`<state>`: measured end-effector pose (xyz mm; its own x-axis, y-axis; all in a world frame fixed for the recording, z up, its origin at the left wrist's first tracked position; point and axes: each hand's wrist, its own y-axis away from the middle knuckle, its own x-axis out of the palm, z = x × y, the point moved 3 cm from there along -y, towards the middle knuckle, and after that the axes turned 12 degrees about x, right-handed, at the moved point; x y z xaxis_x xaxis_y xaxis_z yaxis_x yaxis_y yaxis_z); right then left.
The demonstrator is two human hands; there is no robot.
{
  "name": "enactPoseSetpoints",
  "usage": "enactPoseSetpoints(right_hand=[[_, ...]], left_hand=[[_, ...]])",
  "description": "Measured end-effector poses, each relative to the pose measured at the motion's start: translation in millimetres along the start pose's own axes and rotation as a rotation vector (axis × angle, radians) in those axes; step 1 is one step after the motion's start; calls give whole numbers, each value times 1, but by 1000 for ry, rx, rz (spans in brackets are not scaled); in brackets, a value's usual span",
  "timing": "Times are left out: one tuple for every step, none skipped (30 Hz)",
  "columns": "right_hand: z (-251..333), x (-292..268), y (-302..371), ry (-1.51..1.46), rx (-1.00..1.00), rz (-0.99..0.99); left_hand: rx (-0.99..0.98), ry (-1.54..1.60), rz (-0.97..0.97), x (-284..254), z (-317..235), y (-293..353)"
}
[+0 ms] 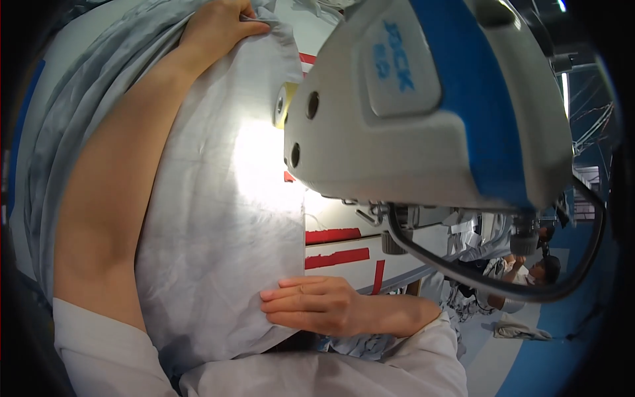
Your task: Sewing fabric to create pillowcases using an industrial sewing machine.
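Note:
A large pale grey cloth (205,231) lies spread under the bright light at the left side of a sewing machine (397,145). Its right edge runs along the machine's needle end, though the needle itself is hidden. At the far end, my left hand (215,30) pinches the cloth, thumb stretched along its edge and the other fingers partly hidden. Close to my body, my right hand (314,306) has its fingers together on top of the cloth's near right corner. The thumb is out of sight, apparently beneath the cloth.
Red tape strips (337,258) mark the white table (340,246) right of the cloth. A yellow roll (284,106) sits against the machine's left end. A black cable (476,281) loops below the machine head. Another person (529,274) works among fabric at the right.

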<state>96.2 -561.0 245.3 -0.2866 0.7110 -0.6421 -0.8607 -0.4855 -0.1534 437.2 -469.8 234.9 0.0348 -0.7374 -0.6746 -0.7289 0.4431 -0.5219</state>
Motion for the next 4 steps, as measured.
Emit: enactPoseSetpoints(right_hand=[[-3,-3,-5,-3,3,7],[-5,-6,-9,-8,-4,14],[-7,-9,-13,16,25,26],[-9,-11,-17,41,51,36]], left_hand=[[-5,-7,-2,1,4,-5],[7,3,-15,2,8,-9],[18,11,-27,3,12,-13],[32,18,-42,3,16,-17]])
